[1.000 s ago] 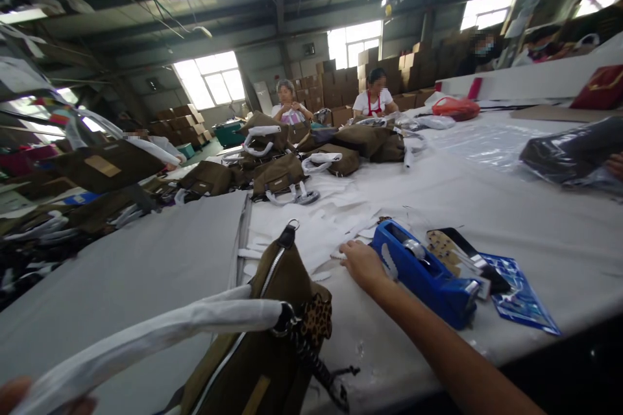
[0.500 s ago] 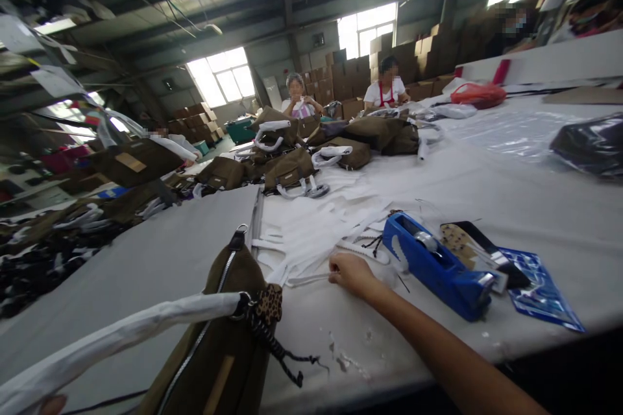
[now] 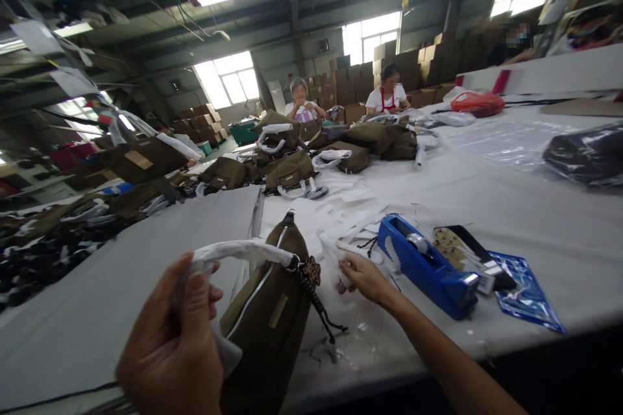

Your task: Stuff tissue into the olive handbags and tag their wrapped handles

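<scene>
Pale grey cloth or sheeting covers the wide tabletop (image 3: 506, 214), which fills most of the view and slopes across it. On its far part lies a long heap of olive-brown bags (image 3: 292, 168), many with white-wrapped handles. Two people sit behind the heap, one in a red apron (image 3: 388, 101).

Closest in front is a single olive-brown bag (image 3: 267, 337), tilted at the near side of the tabletop, its zipped top running up to a ringed end. Its base passes out of the lower edge of the view (so I cannot tell what bears it). Well apart at the far right lies a dark bundle in clear plastic (image 3: 584, 154).

A blue tape dispenser (image 3: 428, 269) rests to the right of the near bag. Of the two hands, the left hand (image 3: 172, 340) is clenched around the near bag's white-wrapped handle (image 3: 248, 250); the right hand (image 3: 363, 277), just beside the dispenser, has its fingertips closed on a thin white sheet (image 3: 329, 253), blurred at its edges. Past the dispenser lie a flat black item (image 3: 479, 248) and a blue-edged packet (image 3: 528, 292).

At the handle's end hangs a leopard-spotted charm (image 3: 311, 270) with a dark braided cord (image 3: 321, 311). Smallest is a tan patch (image 3: 278, 311) on the near bag's side.
</scene>
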The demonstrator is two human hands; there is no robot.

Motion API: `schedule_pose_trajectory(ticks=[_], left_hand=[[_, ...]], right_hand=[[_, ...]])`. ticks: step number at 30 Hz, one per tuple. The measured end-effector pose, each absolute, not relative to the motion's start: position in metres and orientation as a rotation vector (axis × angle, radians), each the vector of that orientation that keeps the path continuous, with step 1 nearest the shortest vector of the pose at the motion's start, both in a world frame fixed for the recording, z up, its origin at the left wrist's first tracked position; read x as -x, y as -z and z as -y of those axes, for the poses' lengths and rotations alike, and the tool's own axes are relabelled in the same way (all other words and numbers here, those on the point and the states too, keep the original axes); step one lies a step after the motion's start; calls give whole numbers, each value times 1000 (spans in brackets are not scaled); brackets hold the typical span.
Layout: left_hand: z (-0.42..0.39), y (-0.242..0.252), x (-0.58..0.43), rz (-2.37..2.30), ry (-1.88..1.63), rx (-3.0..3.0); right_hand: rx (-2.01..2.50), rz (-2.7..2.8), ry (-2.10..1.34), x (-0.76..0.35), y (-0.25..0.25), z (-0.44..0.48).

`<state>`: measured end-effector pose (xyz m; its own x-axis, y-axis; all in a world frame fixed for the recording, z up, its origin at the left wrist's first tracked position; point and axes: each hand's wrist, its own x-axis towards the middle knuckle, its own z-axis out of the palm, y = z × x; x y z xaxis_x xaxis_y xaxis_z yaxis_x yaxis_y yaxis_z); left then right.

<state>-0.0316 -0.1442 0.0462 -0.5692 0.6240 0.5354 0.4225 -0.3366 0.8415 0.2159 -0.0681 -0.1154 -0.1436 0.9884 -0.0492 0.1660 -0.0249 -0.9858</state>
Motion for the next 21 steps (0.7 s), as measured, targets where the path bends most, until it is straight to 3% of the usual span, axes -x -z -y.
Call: schedule_pose_trajectory(ticks=[5, 13, 21], left_hand=[[123, -45, 2, -1707, -1810, -1555], [105, -63, -6, -1427, -945, -1702], [102, -56, -4, -1316, -973, -1765]], right_hand=[[1035, 1201, -1344, -222, 96, 86], [764, 1050, -1365, -203, 51, 113], [707, 1255, -1425, -165, 25, 129]])
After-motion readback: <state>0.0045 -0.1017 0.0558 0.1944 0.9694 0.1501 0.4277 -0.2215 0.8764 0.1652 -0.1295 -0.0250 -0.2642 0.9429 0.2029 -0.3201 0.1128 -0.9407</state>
